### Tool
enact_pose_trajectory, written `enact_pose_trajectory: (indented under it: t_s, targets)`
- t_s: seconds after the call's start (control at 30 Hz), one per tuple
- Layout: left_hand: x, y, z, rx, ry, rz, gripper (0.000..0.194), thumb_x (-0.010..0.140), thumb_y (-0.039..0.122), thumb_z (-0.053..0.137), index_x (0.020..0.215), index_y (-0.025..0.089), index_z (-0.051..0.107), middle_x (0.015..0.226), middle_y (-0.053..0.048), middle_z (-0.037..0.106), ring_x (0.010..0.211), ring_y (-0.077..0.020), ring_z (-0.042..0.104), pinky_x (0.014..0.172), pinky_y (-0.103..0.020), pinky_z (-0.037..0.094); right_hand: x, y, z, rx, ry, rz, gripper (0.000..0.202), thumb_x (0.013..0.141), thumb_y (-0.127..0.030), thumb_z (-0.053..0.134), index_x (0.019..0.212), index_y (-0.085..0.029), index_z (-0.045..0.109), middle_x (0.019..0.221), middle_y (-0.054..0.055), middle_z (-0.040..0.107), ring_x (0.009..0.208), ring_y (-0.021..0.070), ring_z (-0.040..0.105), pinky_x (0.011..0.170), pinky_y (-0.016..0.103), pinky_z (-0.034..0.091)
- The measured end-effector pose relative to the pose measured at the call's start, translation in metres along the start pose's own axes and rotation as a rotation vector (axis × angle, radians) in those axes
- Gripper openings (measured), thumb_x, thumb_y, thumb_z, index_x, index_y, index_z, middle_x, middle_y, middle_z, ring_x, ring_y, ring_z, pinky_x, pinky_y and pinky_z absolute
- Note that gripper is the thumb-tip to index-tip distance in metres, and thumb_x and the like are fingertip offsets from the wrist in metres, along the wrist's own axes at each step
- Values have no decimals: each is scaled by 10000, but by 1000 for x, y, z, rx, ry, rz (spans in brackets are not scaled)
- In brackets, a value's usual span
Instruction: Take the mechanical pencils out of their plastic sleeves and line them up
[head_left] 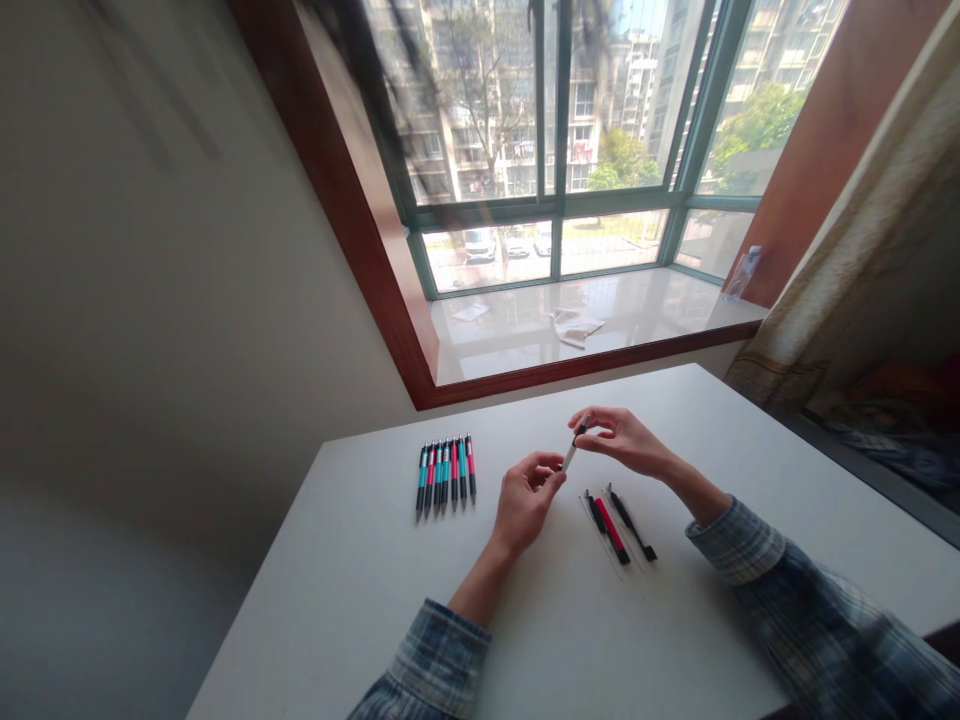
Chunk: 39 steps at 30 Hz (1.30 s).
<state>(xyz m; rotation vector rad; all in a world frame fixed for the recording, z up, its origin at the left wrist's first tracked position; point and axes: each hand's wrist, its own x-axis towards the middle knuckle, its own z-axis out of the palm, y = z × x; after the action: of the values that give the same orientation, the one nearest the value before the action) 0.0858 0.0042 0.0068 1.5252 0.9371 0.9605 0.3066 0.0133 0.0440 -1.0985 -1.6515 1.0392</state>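
Above the white table, a slim pen with a white barrel and a black upper part (570, 454) is held at a slant between both hands. My left hand (525, 500) pinches its lower end, and the tip is hidden by the fingers. My right hand (622, 440) has its thumb and fingers closed on the dark upper end. Below the right hand lie loose pen parts: a red barrel (613, 530) with a black end, slim black pieces (631, 520) and thin pale refills (600, 541). Left of my left hand, several teal and pink pens (446, 475) lie side by side.
The white table (360, 590) meets the wall below a window sill (502, 345) with a brown wooden edge. On the sill are a crumpled pale cloth or paper (576, 327) and a clear bottle (742, 273). A curtain (847, 220) hangs at the right.
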Motion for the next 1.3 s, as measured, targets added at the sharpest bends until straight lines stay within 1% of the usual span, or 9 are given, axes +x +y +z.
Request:
enact_pose_trajectory:
  t_s: [0.13,0.3,0.37,0.5,0.6,0.93,1.13,1.23,1.3]
  targets:
    - [0,0,0,7,1,6,260,839,351,721,1014,158,737,748,-29,679,676,-156,592,647,-252,422,0,0,1,63,-60,-44,289,868,-460,723,1020,-217,762,1177,94,691,1132,271,614,904,378,509]
    - [1,-2,0,32,-5,18,267,842,349,721,1034,165,745,764,-33,684,684,-154,594,640,-247,414,1,3,3,-10,63,5,302,810,-488,772,843,-191,733,983,69,715,925,234,650,751,332,512]
    - [1,-2,0,18,-3,14,266,838,349,723,1027,164,747,757,-30,682,673,-150,591,635,-245,415,1,4,2,-13,52,6,302,819,-491,765,880,-196,737,983,65,717,912,228,651,761,337,514]
    - [2,-1,-1,-33,0,-2,267,825,348,728,1009,154,749,746,-34,688,668,-155,596,655,-256,445,2,3,1,54,-27,-43,317,870,-476,718,1045,-215,755,1107,88,717,1045,255,645,883,379,520]
    - [2,-1,-1,-35,-10,-6,279,827,357,725,1011,149,754,754,-46,703,678,-164,612,664,-264,459,2,4,1,84,-25,-50,306,869,-477,719,995,-200,755,1076,94,716,1064,264,642,910,391,516]
    - [1,4,1,-58,-20,-3,299,812,368,760,990,128,766,819,-80,729,729,-186,652,698,-295,513,2,6,10,65,60,-3,342,845,-519,728,834,-187,650,909,46,676,858,198,618,745,318,492]
    - [-1,12,-3,-325,-126,-27,573,796,428,813,1287,160,689,1013,-133,758,803,-193,691,833,-351,545,3,10,7,349,165,195,410,817,-579,737,898,-184,658,912,52,692,845,184,650,705,274,477]
    - [-3,11,-3,-460,-187,-53,576,800,408,822,1301,161,681,1136,-169,743,863,-194,703,894,-364,533,3,12,6,496,161,263,400,781,-552,788,905,-187,679,890,42,694,822,163,641,711,263,471]
    - [-4,8,-3,-501,-175,-68,566,784,393,841,1278,160,693,1122,-166,751,870,-192,707,897,-356,528,3,12,8,564,146,281,383,763,-530,815,884,-189,690,864,31,692,788,148,621,712,267,465]
